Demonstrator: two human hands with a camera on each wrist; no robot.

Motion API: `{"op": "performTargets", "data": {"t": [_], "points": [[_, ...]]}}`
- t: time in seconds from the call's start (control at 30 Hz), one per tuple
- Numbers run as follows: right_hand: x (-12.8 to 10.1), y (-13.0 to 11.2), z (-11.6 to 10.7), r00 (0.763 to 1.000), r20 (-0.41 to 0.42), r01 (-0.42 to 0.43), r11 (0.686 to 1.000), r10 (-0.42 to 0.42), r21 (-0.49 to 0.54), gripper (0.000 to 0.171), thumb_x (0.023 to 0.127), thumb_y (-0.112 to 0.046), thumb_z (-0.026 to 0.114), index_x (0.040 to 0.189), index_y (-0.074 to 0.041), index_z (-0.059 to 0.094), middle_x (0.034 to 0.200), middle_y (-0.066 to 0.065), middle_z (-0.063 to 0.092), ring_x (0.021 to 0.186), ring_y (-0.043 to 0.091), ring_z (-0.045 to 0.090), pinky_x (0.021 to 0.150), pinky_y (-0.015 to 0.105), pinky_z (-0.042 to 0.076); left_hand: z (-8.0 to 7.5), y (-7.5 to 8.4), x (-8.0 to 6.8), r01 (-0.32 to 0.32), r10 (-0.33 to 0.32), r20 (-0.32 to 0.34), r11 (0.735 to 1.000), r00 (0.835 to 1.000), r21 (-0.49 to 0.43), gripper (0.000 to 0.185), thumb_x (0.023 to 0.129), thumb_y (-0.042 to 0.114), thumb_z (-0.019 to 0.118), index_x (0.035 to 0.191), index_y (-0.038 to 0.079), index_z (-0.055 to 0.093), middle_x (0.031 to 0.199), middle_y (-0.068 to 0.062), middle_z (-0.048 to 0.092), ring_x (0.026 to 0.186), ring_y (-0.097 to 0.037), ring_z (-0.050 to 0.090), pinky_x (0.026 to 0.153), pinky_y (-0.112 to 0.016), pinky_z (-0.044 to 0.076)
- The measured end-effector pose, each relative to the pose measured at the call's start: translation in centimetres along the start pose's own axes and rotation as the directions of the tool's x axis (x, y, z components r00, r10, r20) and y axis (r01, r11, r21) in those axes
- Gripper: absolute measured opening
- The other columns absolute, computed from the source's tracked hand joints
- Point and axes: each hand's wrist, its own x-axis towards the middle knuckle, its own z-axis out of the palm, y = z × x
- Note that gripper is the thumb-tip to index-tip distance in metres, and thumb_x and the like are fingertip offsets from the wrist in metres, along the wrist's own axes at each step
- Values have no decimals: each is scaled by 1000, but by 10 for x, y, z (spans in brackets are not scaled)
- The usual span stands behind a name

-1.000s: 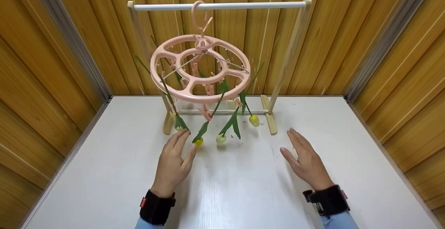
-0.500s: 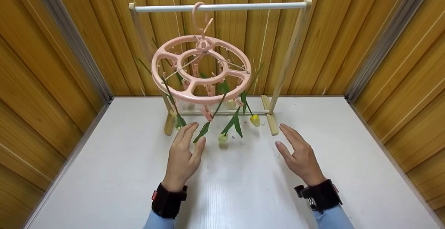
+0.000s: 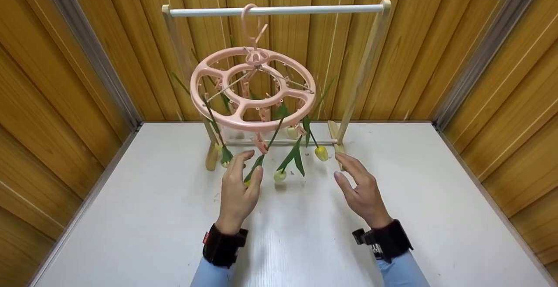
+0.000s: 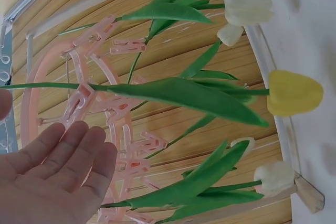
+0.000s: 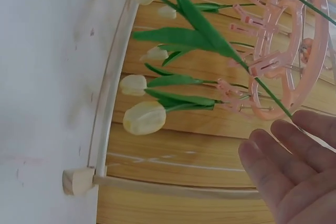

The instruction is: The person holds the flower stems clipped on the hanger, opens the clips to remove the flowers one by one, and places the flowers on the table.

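Tulips (image 3: 279,174) hang unlabelled between left hand (image 3: 239,191) and right hand (image 3: 362,193), fingers spread, holding nothing.

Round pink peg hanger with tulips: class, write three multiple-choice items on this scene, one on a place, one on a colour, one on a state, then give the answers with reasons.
1. Where does the pink peg hanger hang?
A. From the white rail of the wooden rack
B. From a hook in the wall
C. It lies flat on the table

2. What colour is the tulip head hanging nearest the rack's right foot?
A. Red
B. Yellow
C. Purple

3. How is the right hand?
A. Curled round a stem
B. Open, holding nothing
C. Pressed flat on the table

Answers: 1 A, its hook loops over the white rail. 2 B, the head view shows it yellow. 3 B, its fingers are spread and relaxed, apart from the tulips.
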Motion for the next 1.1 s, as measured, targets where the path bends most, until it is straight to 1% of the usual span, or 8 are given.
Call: {"op": "performTargets", "data": {"t": [0.07,0.17,0.3,0.43,0.57,0.63,0.87,1.1], "points": [[2,-1,2,1000,-6,6,1000,-5,18,43,97,4,64,139,4,60,139,17,62,120,33,63,99,23,50,3,-1,1,26,-26,-14,1000,1000,-13,31,97,10,66,125,-4,63,125,-18,67,121,-33,63,95,-51,52],[5,-4,7,1000,-9,5,998,-4,60,42,97,5,63,139,5,60,138,17,63,122,34,62,100,25,51,6,-3,1,68,-69,-24,997,997,-25,33,95,9,66,126,-4,62,125,-19,67,120,-33,62,95,-50,52],[9,-7,13,1000,-14,-3,991,4,131,40,98,6,62,138,6,60,137,21,63,124,35,61,101,26,52,10,-6,0,119,-119,-10,992,993,-35,40,92,7,65,130,-4,60,129,-20,65,123,-34,60,98,-53,50],[11,-10,21,1000,-11,-21,982,24,187,39,99,7,61,137,7,60,135,22,63,123,35,62,101,25,52,13,-8,0,143,-143,3,989,990,-37,47,90,6,64,135,-4,57,135,-21,62,129,-36,57,104,-55,48],[14,-12,28,999,-2,-30,974,32,224,37,100,6,59,137,9,60,134,21,63,123,35,63,100,35,54,16,-10,0,161,-161,13,986,987,-35,52,89,7,65,139,-4,55,139,-21,60,133,-36,55,110,-55,44],[16,-14,31,999,7,-37,968,36,248,37,101,6,58,138,9,59,134,21,63,123,35,63,100,36,54,17,-11,-1,163,-162,22,986,987,-28,54,88,7,65,140,-5,55,140,-22,59,134,-37,54,111,-55,42],[19,-18,38,995,54,-93,923,78,375,36,103,5,54,138,9,59,131,24,64,123,34,63,101,23,51,22,-13,-2,123,-120,76,992,990,-35,62,87,5,64,146,-8,49,147,-24,54,139,-38,49,115,-55,38],[20,-24,43,989,114,-141,868,98,477,36,105,4,51,139,10,57,137,25,61,125,19,62,102,29,52,26,-15,-2,130,-125,80,989,989,-66,65,86,3,65,149,-4,48,150,-19,54,142,-33,48,117,-51,37]]}}
